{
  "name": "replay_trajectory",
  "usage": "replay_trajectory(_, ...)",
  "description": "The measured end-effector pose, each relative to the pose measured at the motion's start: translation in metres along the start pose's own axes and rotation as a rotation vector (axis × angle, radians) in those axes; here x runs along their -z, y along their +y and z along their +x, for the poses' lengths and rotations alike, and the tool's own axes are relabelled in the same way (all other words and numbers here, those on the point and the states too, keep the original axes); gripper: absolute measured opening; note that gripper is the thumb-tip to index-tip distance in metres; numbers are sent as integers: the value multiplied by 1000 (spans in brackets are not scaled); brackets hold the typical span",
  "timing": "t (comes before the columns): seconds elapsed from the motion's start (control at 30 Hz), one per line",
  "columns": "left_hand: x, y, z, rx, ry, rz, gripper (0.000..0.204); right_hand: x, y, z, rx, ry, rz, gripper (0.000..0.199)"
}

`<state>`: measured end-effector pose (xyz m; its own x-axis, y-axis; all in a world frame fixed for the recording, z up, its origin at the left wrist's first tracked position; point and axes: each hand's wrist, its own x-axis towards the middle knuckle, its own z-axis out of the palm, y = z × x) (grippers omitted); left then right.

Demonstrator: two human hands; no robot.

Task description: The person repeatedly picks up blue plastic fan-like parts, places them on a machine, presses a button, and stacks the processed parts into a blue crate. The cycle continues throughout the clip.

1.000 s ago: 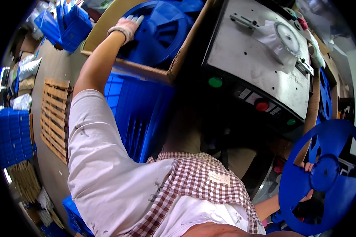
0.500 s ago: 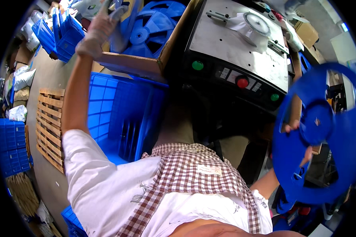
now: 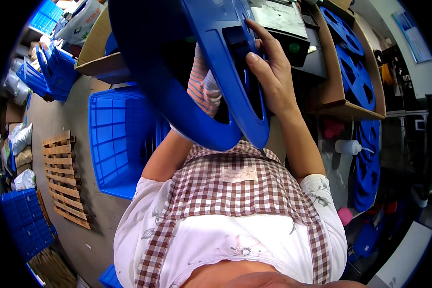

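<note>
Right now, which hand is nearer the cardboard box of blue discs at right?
Right. The bare right hand, on a blue disc, is left of the cardboard box; the gloved left hand is farther left, partly behind that disc.

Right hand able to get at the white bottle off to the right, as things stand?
Probably not until it lets go: the right hand is holding a blue disc. Otherwise the way looks fairly free, with the white bottle in plain view beyond the right forearm.
</note>
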<state>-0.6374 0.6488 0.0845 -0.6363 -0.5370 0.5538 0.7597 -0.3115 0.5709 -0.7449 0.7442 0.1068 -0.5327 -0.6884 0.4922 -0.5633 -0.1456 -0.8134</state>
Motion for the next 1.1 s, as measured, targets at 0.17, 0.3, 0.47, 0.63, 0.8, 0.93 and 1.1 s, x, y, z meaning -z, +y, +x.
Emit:
replay_trajectory(0.17,-6,-4,-6,13,-10,111,52,9,2,-7,16,38,23,64)
replay_trajectory(0.3,-5,-7,-5,21,7,131,50,12,4,-9,2,43,61,63)
replay_trajectory(0.47,-2,-12,-3,29,14,150,48,13,16,-10,-35,43,104,62)
replay_trajectory(0.63,0,-11,-2,45,14,163,46,11,17,-8,-60,29,194,63)
replay_trajectory(0.8,4,-10,0,56,8,185,44,11,20,-5,-50,29,149,63)
replay_trajectory(0.93,6,-10,1,58,5,197,42,7,24,-3,-30,41,124,62)
replay_trajectory(1.1,7,-12,1,70,9,208,40,7,21,-1,-43,20,155,60)
